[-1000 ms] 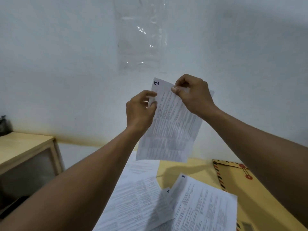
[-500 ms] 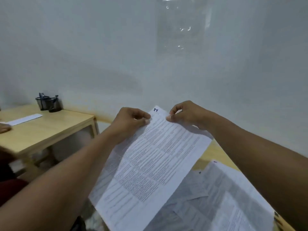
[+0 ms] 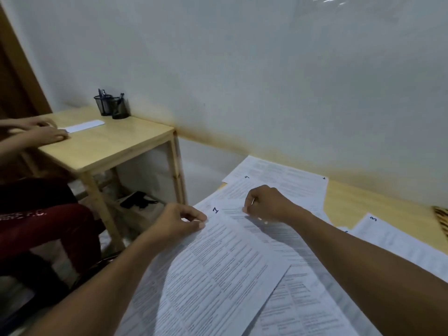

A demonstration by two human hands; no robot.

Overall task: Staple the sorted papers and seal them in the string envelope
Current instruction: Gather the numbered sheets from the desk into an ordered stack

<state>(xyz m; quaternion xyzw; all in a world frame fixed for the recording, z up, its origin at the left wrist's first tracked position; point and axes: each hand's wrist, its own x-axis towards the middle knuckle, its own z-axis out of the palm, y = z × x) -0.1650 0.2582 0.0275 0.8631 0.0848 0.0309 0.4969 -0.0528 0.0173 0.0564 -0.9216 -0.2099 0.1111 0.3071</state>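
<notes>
1. White sheet "1" (image 3: pixel 218 267) lies in the lower middle of the frame. It is slanted across other printed papers (image 3: pixel 315 301) on a yellow wooden desk (image 3: pixel 375 204).
2. The left hand (image 3: pixel 180 223) pinches the sheet's top left corner between thumb and forefinger. From this hand the sheet spreads down and to the right.
3. The right hand (image 3: pixel 269 204), fingers curled, pinches the top edge of the same sheet, just right of the written "1". The sheet runs below this hand toward the bottom of the frame.
4. Sheet "4" (image 3: pixel 242 187) lies just above and left of the right hand. Sheet "3" (image 3: pixel 392 238) is at the right of the frame, apart from both hands.
5. The envelope (image 3: pixel 442 219) shows only a striped corner at the right edge, well apart from the hands.
6. In the upper left stands a small table (image 3: pixel 104 146) with two dark cups (image 3: pixel 111 105), a white strip (image 3: pixel 83 126) and another person's hands (image 3: pixel 43 132).
</notes>
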